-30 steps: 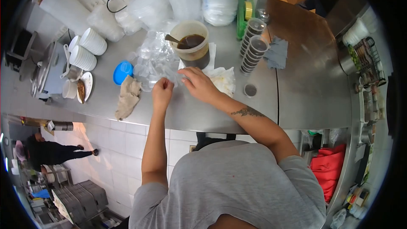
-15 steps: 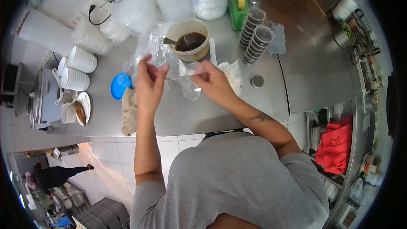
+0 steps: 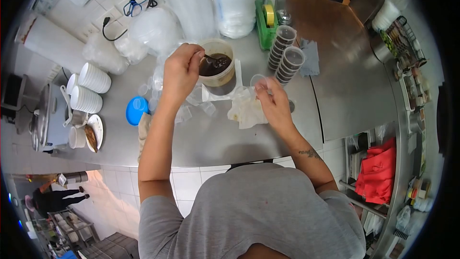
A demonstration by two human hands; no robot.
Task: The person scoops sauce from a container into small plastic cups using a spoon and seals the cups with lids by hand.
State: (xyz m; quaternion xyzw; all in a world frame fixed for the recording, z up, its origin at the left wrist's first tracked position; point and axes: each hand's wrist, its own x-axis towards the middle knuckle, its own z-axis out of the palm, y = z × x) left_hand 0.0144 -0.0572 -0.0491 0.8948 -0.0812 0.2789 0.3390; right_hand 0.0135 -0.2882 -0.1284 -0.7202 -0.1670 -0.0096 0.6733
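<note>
My left hand [image 3: 182, 69] is closed around the handle of a spoon [image 3: 210, 58], whose bowl dips into dark liquid in a translucent plastic tub [image 3: 218, 86]. To the right of the tub, my right hand [image 3: 275, 103] pinches a small clear plastic cup [image 3: 258, 80] by its side. Below that cup lies a crumpled whitish cloth or paper [image 3: 247, 110]. Beyond my right hand stand stacks of lidded cups with dark contents [image 3: 291, 60]. One more small filled cup [image 3: 292, 106] is partly hidden behind my right hand.
A blue lid [image 3: 138, 111] and loose clear cups [image 3: 208, 108] lie on the steel counter [image 3: 215, 139]. White tubs [image 3: 86, 100] and a plate [image 3: 97, 127] are at left. A green tape dispenser [image 3: 264, 26] stands behind. Another person [image 3: 50, 199] is at lower left.
My left hand has moved up to the tub and taken hold of the spoon. My right hand has moved right, towards the filled cups, with a clear cup in its fingers.
</note>
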